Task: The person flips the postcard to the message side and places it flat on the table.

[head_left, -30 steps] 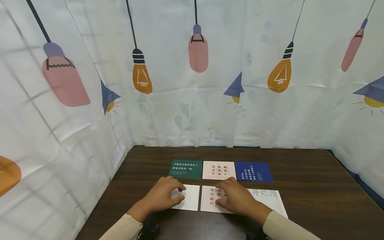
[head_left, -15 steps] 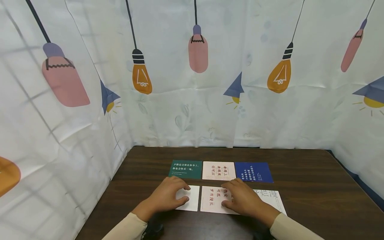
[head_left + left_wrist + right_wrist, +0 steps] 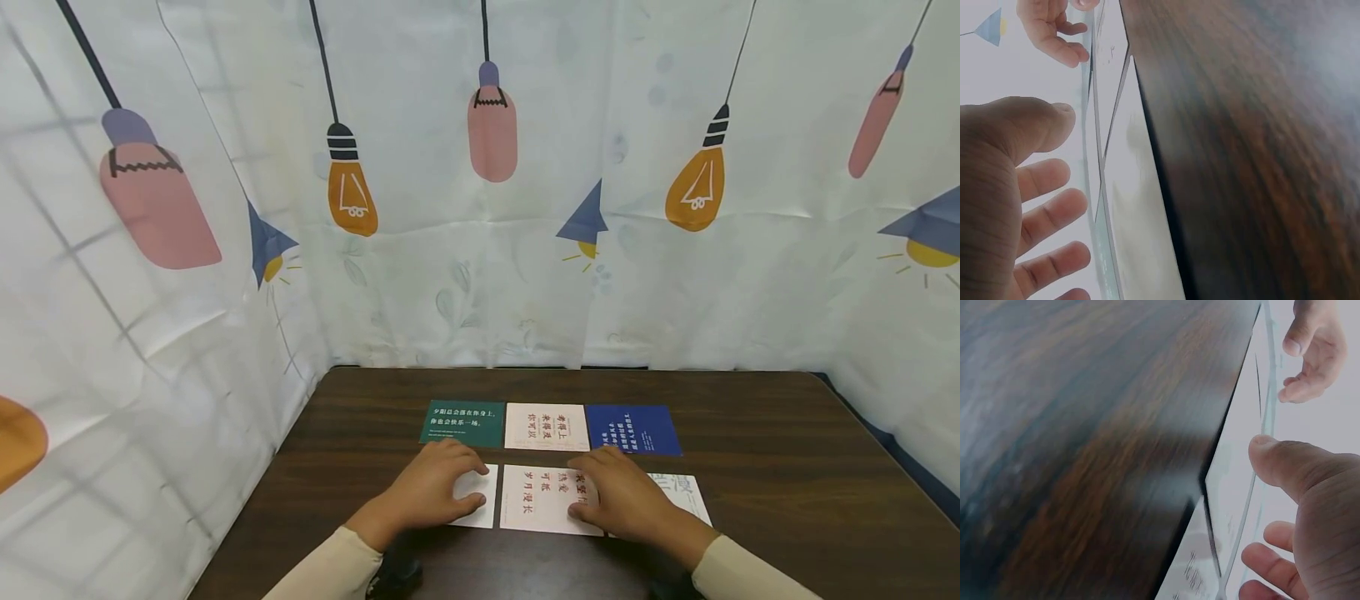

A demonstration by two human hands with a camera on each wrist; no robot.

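My left hand (image 3: 431, 492) hovers low over a plain white card (image 3: 487, 490), thumb and fingers spread apart with nothing between them. A pale pink card (image 3: 528, 500) with red writing lies beside it in the middle of the near row. Above the pink card's right part and the white card with grey print (image 3: 684, 493) is my right hand (image 3: 630, 504), which covers some of both. In the left wrist view, the thumb (image 3: 1047, 125) stands above the near card with a gap. The right wrist view likewise shows loosely bent fingers (image 3: 1272, 565) holding nothing.
A far row holds a green card (image 3: 465, 423), another pale pink card (image 3: 547, 427) and a blue card (image 3: 637, 429), side by side. All lie flat on the dark wooden table (image 3: 780, 467). A white curtain (image 3: 420, 292) printed with lamps hangs behind and at the sides.
Both hands have drifted a little to the right above the near row, uncovering more of the middle pink card's writing. The cards stay where they were.
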